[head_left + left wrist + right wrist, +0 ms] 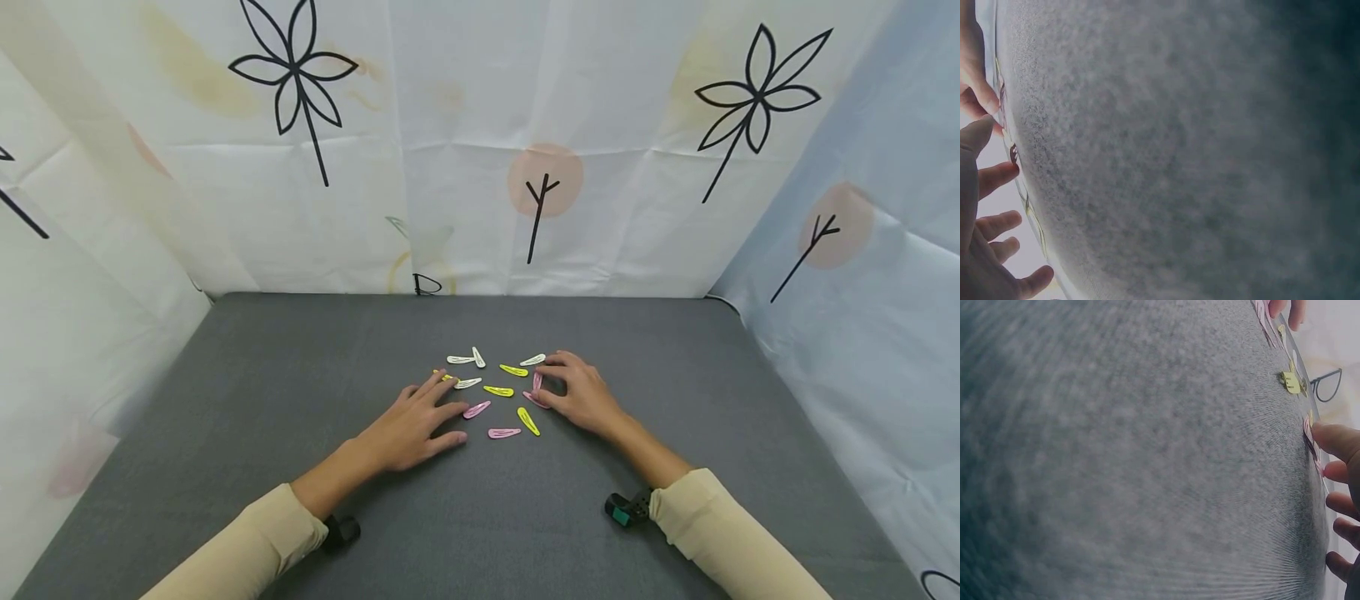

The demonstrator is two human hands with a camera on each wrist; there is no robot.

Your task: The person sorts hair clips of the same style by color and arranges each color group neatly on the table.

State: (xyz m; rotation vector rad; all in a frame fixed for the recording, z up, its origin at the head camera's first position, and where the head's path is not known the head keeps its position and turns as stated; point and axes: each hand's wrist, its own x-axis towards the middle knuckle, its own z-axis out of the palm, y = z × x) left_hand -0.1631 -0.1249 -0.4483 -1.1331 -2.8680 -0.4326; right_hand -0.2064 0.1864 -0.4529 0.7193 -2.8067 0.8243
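Several snap hair clips in yellow, pink and white lie spread on the grey table. My left hand [412, 427] rests among them with its fingers spread. Its index fingertip is right at a pink clip [477, 409], and other fingertips overlap a yellow clip [447, 377]. On the other side, my right hand [581, 393] has thumb and index fingertip apart, at a pair of pink clips [537, 381]. The right wrist view shows its thumb against a pink clip [1309, 436], with the other fingers loosely bent.
Between the hands lie more yellow clips [498, 391] and a pink clip [504, 433]. White clips [461, 360] sit farther back, one [533, 360] beside the right fingers. A patterned cloth [465, 167] hangs behind the grey table [480, 533].
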